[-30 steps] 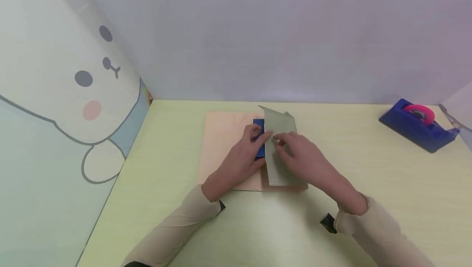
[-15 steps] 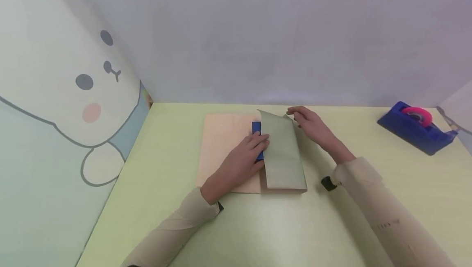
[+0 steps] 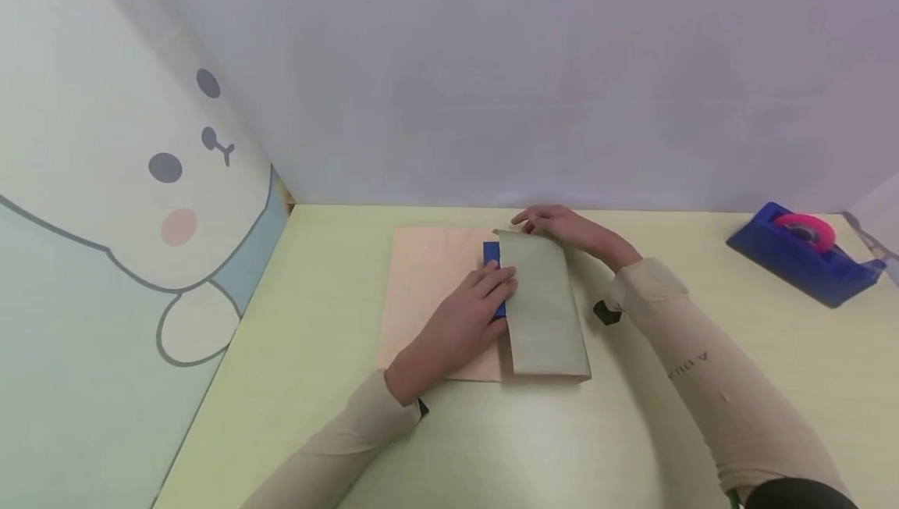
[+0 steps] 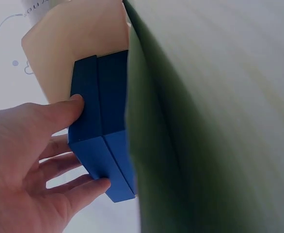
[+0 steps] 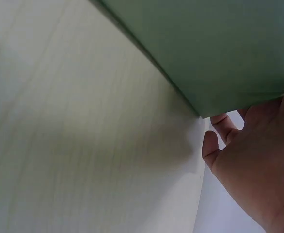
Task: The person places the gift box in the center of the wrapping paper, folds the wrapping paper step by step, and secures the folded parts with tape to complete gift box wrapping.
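Note:
A sheet of paper, peach on its inner face [image 3: 421, 282] and grey-green on the outer, lies on the table with its right part folded over as a flap [image 3: 544, 306]. The flap partly covers a small blue box [image 3: 492, 253]. My left hand [image 3: 456, 329] holds that box; in the left wrist view the thumb is on one side of the box [image 4: 91, 114] and the fingertips on another. At the flap's far edge is my right hand [image 3: 565, 228], fingers extended to the left. The right wrist view has its thumb and fingers apart beside the green paper's corner.
A blue tape dispenser [image 3: 801, 259] with a pink roll [image 3: 808, 232] stands at the table's far right. Behind the table [image 3: 323, 275] rises a pale wall [image 3: 449, 103]. A cartoon-printed panel [image 3: 91, 259] borders the left side.
My right hand has gone from the flap's left edge out to its upper right corner, then left along the far edge. The left hand stays at the box, and the flap lies flatter.

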### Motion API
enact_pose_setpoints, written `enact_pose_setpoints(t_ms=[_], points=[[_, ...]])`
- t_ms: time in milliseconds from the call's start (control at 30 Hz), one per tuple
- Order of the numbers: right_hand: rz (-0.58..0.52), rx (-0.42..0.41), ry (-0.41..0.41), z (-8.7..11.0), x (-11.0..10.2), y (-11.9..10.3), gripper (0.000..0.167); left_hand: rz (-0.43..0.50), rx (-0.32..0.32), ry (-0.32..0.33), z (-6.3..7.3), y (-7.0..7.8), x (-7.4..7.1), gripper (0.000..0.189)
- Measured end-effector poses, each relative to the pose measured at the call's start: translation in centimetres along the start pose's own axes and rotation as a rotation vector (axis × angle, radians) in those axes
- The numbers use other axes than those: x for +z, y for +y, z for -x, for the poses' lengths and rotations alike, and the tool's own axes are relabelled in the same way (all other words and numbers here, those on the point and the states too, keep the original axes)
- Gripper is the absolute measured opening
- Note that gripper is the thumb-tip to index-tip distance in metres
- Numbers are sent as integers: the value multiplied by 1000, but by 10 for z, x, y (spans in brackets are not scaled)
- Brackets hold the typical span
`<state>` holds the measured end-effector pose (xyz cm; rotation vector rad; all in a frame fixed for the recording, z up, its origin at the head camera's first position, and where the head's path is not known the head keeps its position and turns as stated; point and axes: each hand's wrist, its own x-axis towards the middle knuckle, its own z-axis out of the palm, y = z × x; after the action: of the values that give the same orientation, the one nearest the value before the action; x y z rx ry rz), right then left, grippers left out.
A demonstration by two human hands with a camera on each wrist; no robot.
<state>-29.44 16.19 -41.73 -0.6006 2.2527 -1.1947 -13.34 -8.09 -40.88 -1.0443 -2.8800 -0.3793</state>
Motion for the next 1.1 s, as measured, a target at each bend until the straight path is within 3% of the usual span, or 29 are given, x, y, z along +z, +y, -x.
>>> enact_pose_setpoints(t_ms=[200,400,533,733,867,967,1100], points=[[30,-69,-25,-1,3,-12,42,-16,22,20,1,1,0,48],[154,-175,-97,-12,5,-36,66,-26,27,55,1,1,-1,47],[340,-201,-78,-18,6,-50,64,-28,32,59,1,2,-1,46],[774,-233,-23,-23,1,-84,41,-47,30,52,0,1,-2,47],[923,-233,-18,-32,-9,-102,36,-61,19,55,-1,0,-2,48],[933,-207,-19,-41,-17,-106,33,-59,19,50,-2,0,0,48],[733,-177,-42,-52,-25,-101,29,-55,25,40,-2,2,2,47]])
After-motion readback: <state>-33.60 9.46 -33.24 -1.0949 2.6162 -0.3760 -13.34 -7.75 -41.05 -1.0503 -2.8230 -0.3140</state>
